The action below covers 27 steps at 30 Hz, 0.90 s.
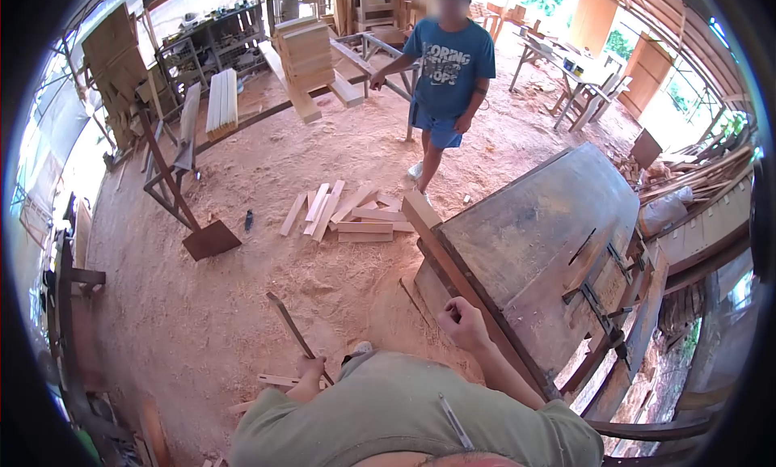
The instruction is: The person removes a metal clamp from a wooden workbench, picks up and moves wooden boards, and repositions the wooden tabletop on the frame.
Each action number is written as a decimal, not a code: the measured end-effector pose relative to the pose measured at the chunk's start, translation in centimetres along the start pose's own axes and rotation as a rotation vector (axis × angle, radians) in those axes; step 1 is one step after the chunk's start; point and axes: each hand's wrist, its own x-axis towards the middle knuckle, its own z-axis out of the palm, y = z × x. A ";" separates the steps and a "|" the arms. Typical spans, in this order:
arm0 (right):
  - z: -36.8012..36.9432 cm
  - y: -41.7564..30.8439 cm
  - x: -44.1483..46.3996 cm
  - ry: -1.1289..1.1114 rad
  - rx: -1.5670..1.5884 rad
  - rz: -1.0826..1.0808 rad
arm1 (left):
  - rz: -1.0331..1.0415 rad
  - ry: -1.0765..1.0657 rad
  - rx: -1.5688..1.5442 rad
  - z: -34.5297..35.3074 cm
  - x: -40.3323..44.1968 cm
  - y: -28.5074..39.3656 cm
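My left hand (pixel 309 366), low and left of centre, is closed around a thin wooden strip (pixel 289 325). The strip slants up and to the left, away from my body. My right hand (pixel 466 325) is curled into a loose fist near the left edge of a large metal-topped worktable (pixel 550 216); nothing shows in its fingers. A wooden board (pixel 465 277) runs along that edge, close to this hand. Beyond my hands, a loose pile of cut wood pieces (pixel 356 212) lies on the sawdust-covered floor.
A person (pixel 449 63) stands beyond the pile, near a metal frame bearing stacked boards (pixel 305 54). A long-handled shovel (pixel 212 239) rests at left. Clamps (pixel 598 309) sit at the worktable's right side. Another table (pixel 566 63) stands at the far right.
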 end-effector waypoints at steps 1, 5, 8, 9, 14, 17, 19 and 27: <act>0.3 -0.2 0.1 0.018 0.004 -0.006 | 0.004 0.031 -0.031 -0.8 -1.7 1.1; 1.9 -1.7 0.4 -0.345 -0.195 0.118 | 0.140 0.119 -0.142 0.6 -1.1 -0.1; 1.4 -10.7 0.0 -0.686 -0.080 -0.531 | 0.224 0.110 -0.155 0.0 -3.4 1.0; 0.8 -14.6 -0.4 -0.743 -0.011 -0.605 | 0.213 0.113 -0.149 0.0 -4.0 0.9; 3.5 -18.9 0.0 -1.008 0.464 -1.018 | 0.316 0.067 -0.325 3.1 -0.8 -2.5; 8.2 -14.9 0.3 -1.164 0.343 -0.860 | 0.294 0.060 -0.305 3.5 -0.8 -4.1; 9.3 -13.1 0.8 -1.242 0.242 -0.575 | 0.315 0.045 -0.329 3.8 0.2 -5.4; 0.3 -14.2 1.1 -0.734 0.485 -0.790 | 0.161 -0.031 -0.209 0.9 -1.5 -4.1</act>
